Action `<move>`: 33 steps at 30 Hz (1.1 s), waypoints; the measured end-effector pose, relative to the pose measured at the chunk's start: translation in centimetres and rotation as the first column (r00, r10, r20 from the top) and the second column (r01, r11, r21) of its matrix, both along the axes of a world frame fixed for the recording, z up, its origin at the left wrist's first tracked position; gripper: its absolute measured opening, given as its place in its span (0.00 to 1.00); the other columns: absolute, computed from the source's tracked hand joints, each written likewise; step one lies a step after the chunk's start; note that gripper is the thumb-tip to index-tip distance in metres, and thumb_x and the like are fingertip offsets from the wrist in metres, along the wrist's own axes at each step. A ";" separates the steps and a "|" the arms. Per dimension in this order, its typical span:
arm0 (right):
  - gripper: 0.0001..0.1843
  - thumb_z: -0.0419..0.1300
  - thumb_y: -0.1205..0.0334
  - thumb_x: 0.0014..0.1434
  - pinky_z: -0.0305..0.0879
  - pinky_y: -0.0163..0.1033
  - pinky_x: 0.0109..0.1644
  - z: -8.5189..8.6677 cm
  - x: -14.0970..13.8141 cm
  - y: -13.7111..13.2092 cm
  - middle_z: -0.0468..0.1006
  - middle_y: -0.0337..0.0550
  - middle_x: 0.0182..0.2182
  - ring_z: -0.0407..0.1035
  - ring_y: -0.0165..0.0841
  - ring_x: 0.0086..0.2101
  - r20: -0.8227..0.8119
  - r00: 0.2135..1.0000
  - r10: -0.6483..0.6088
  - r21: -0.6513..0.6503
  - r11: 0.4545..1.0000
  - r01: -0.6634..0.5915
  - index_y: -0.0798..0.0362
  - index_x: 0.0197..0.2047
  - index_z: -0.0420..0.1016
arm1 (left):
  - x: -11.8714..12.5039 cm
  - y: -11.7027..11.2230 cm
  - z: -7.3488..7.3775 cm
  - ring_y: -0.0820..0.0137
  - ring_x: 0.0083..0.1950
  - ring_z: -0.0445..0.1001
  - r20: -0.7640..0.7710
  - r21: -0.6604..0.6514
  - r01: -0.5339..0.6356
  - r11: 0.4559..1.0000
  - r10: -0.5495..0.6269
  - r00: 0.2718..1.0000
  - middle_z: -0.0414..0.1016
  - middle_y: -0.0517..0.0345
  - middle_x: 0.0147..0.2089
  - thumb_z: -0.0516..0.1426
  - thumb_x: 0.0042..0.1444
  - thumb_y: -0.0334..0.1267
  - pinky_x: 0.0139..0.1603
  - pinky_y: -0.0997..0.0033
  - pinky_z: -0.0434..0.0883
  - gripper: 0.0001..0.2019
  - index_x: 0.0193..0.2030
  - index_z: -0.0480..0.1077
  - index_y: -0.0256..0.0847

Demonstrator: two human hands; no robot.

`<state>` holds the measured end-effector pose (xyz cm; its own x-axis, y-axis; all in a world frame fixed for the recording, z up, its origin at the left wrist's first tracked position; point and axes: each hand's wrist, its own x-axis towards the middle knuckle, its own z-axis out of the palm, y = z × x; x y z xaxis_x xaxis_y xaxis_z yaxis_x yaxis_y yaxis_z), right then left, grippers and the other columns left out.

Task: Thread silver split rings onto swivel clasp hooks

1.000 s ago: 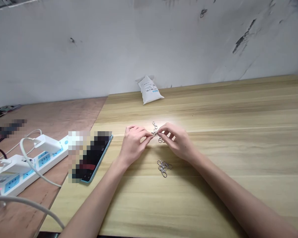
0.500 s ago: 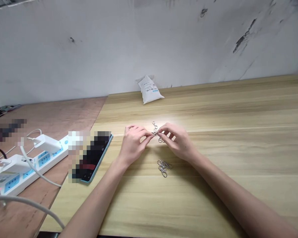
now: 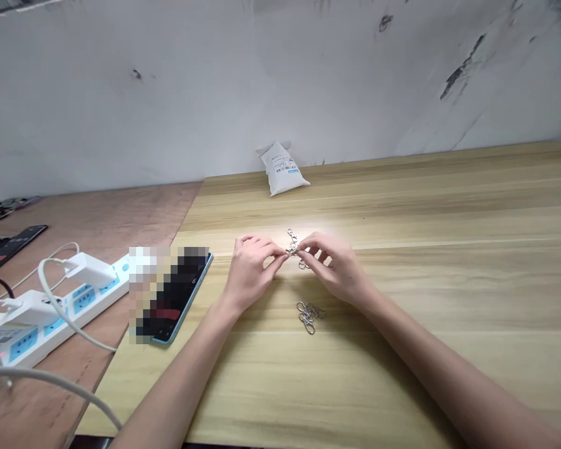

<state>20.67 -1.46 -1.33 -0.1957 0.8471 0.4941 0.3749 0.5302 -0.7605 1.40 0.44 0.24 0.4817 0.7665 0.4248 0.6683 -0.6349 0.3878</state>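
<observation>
Hardly anything has moved since the earlier frames: your hands stay in the same place, and only the view has slipped very slightly. Your left hand (image 3: 251,274) pinches a small metal piece (image 3: 292,251) between thumb and index finger, with its other fingers bent and held close together. Your right hand (image 3: 339,268) meets it from the other side, thumb and index finger also pinching the metal, the remaining fingers curled beneath. You have that piece between your two sets of fingertips, above the middle of the wood-grain tabletop (image 3: 425,218); whether it touches the surface, I cannot tell, and its exact shape is too small to make out.

Just beyond your fingertips lies a metal clasp (image 3: 292,235), and right by your right thumb you have some metal rings (image 3: 303,264), partly hidden. Nearer to you, between your forearms (image 3: 187,368), a little heap of metal clasps (image 3: 310,317) lies overlapping. To your left, a phone (image 3: 187,308) rests face up near the table's edge, beside a white power strip (image 3: 85,304). Ahead of you, a white packet (image 3: 286,174) with a printed label sits by the wall (image 3: 308,81).
</observation>
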 end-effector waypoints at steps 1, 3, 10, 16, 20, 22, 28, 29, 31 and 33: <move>0.05 0.56 0.63 0.64 0.67 0.34 0.27 0.0 0.0 0.0 0.76 0.43 0.32 0.70 0.30 0.28 -0.004 1.000 -0.006 -0.003 1.000 0.006 0.52 0.38 0.74 | 0.0 0.0 0.0 0.68 0.40 0.74 0.002 0.002 0.001 1.000 -0.001 1.000 0.81 0.62 0.37 0.57 0.62 0.39 0.55 0.59 0.57 0.07 0.34 0.74 0.44; 0.05 0.57 0.63 0.64 0.67 0.34 0.27 -0.1 0.0 0.0 0.76 0.43 0.32 0.70 0.29 0.27 -0.012 1.000 -0.020 -0.008 1.000 0.020 0.52 0.38 0.74 | 0.0 0.0 0.0 0.68 0.40 0.74 0.003 0.003 0.003 1.000 -0.003 1.000 0.80 0.62 0.37 0.57 0.62 0.39 0.55 0.59 0.57 0.07 0.34 0.74 0.44; 0.05 0.57 0.62 0.64 0.67 0.35 0.27 0.0 0.1 -0.1 0.76 0.43 0.33 0.71 0.30 0.28 -0.016 1.000 -0.026 -0.006 1.000 0.026 0.52 0.38 0.74 | 0.1 -0.2 0.1 0.68 0.40 0.74 0.017 0.009 0.003 1.000 -0.003 1.000 0.80 0.62 0.37 0.57 0.63 0.39 0.55 0.59 0.57 0.07 0.34 0.74 0.44; 0.06 0.57 0.61 0.64 0.67 0.35 0.27 0.4 0.1 -0.1 0.76 0.44 0.32 0.71 0.30 0.27 -0.016 1.000 -0.023 -0.018 1.000 0.023 0.52 0.37 0.74 | 0.1 -0.1 0.2 0.69 0.40 0.74 0.012 0.014 0.007 1.000 -0.007 1.000 0.80 0.62 0.37 0.57 0.63 0.39 0.55 0.60 0.57 0.07 0.34 0.74 0.44; 0.05 0.58 0.62 0.63 0.66 0.34 0.26 0.6 0.2 -0.2 0.76 0.42 0.31 0.71 0.30 0.27 -0.034 0.998 -0.045 -0.015 0.999 0.045 0.52 0.37 0.74 | 0.1 -0.1 0.2 0.70 0.40 0.74 0.021 0.013 0.015 1.000 -0.016 1.000 0.80 0.63 0.37 0.58 0.62 0.38 0.55 0.61 0.56 0.06 0.34 0.74 0.43; 0.05 0.58 0.63 0.63 0.66 0.34 0.27 0.6 0.2 -0.2 0.76 0.42 0.31 0.70 0.29 0.27 -0.027 0.999 -0.033 -0.008 0.999 0.033 0.53 0.37 0.74 | 0.1 -0.1 0.3 0.70 0.40 0.74 0.018 0.008 0.014 1.000 -0.014 1.000 0.80 0.63 0.36 0.58 0.62 0.38 0.55 0.61 0.56 0.07 0.34 0.74 0.43; 0.05 0.57 0.65 0.63 0.66 0.34 0.27 0.2 0.1 -0.1 0.77 0.43 0.32 0.70 0.29 0.28 0.002 1.000 -0.025 0.013 1.000 0.025 0.53 0.38 0.74 | 0.1 -0.1 0.2 0.69 0.40 0.74 0.016 -0.001 0.016 1.000 -0.016 1.000 0.80 0.62 0.37 0.57 0.63 0.38 0.55 0.61 0.56 0.07 0.34 0.73 0.43; 0.05 0.57 0.66 0.63 0.67 0.34 0.27 0.1 0.1 0.0 0.77 0.44 0.33 0.70 0.30 0.28 0.007 1.000 -0.026 0.026 0.999 0.026 0.53 0.38 0.74 | 0.1 -0.2 0.1 0.70 0.40 0.74 0.023 -0.008 0.021 1.000 -0.021 1.000 0.80 0.63 0.37 0.57 0.63 0.38 0.55 0.61 0.56 0.07 0.34 0.73 0.42; 0.05 0.57 0.66 0.63 0.67 0.35 0.28 -0.1 0.1 0.0 0.77 0.45 0.33 0.70 0.30 0.29 0.017 0.999 -0.029 0.049 0.998 0.028 0.53 0.38 0.74 | 0.1 -0.2 0.1 0.70 0.40 0.74 0.039 -0.027 0.033 0.999 -0.032 0.999 0.80 0.63 0.36 0.57 0.63 0.37 0.55 0.62 0.55 0.07 0.33 0.73 0.42; 0.05 0.56 0.67 0.63 0.67 0.35 0.28 -0.2 0.0 0.0 0.77 0.45 0.34 0.70 0.31 0.29 0.028 0.999 -0.027 0.061 0.998 0.025 0.53 0.39 0.74 | 0.1 -0.2 0.1 0.71 0.40 0.74 0.056 -0.048 0.041 0.998 -0.038 0.998 0.79 0.64 0.36 0.57 0.63 0.37 0.55 0.62 0.56 0.06 0.33 0.72 0.42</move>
